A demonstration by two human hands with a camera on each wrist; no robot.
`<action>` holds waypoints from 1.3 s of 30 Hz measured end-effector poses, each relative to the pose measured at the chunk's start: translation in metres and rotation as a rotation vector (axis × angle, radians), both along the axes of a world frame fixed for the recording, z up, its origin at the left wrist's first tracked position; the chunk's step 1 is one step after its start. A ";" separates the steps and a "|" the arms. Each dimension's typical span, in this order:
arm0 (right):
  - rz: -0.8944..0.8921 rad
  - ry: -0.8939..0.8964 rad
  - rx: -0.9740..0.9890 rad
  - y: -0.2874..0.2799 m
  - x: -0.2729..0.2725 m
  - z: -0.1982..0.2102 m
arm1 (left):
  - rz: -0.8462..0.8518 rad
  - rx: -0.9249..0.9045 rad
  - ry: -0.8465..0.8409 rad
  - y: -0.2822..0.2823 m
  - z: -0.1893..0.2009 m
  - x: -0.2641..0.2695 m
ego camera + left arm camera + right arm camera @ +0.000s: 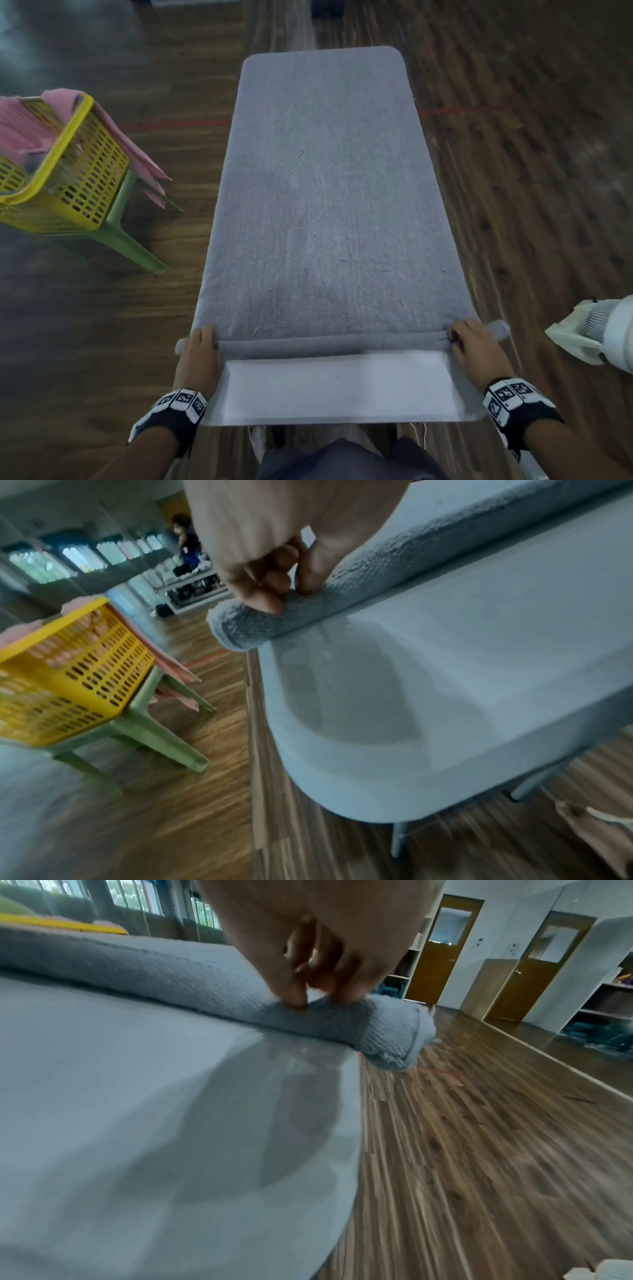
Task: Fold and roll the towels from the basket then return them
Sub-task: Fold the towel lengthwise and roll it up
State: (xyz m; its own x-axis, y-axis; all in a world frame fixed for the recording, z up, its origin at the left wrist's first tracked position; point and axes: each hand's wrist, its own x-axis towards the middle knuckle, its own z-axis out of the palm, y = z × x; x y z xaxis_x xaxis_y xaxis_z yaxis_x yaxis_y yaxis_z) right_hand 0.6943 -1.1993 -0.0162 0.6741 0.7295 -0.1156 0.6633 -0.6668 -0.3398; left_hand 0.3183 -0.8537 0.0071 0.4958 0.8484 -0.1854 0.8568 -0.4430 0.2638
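A long grey towel point(322, 192) lies flat along a white table point(335, 390), its near end turned into a thin roll point(332, 344) across the table's width. My left hand point(200, 349) grips the roll's left end point(274, 620) with curled fingers point(270, 599). At the right end point(387, 1031), which overhangs the table edge, my right hand point(471, 346) grips the roll with curled fingertips point(298, 996). A yellow basket point(65, 171) with pink towels point(24, 130) sits on a green stool point(126, 236) to the left.
Dark wooden floor point(531, 171) surrounds the table. A white fan-like appliance point(596, 332) stands at the right edge. A red line point(462, 109) runs across the floor. Doors point(441, 950) and shelves point(603, 1001) line the far wall; another person point(186, 545) is in the background.
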 end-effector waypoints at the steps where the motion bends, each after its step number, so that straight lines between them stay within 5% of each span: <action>1: 0.021 0.016 0.000 0.000 -0.003 -0.001 | -0.014 0.001 -0.016 -0.003 -0.003 0.001; 13: -0.090 0.122 -0.014 -0.002 0.006 -0.006 | -0.078 -0.063 0.004 -0.001 0.005 0.001; 29: -0.004 -0.010 -0.029 -0.084 -0.053 -0.015 | -0.211 -0.053 0.071 -0.061 0.004 -0.078; 34: -0.041 -0.033 -0.147 -0.080 -0.054 -0.007 | -0.240 -0.017 0.170 -0.064 0.007 -0.077; 39: -0.099 -0.027 -0.063 -0.063 -0.043 -0.001 | -0.202 0.064 0.139 -0.052 0.009 -0.063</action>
State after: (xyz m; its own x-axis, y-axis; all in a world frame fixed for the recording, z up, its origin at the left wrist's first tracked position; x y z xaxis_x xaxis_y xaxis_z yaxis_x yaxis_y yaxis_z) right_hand 0.6509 -1.2625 -0.0169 0.7457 0.6514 -0.1399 0.6016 -0.7486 -0.2787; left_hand 0.2551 -0.9061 0.0163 0.6300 0.7468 -0.2130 0.7752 -0.6209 0.1159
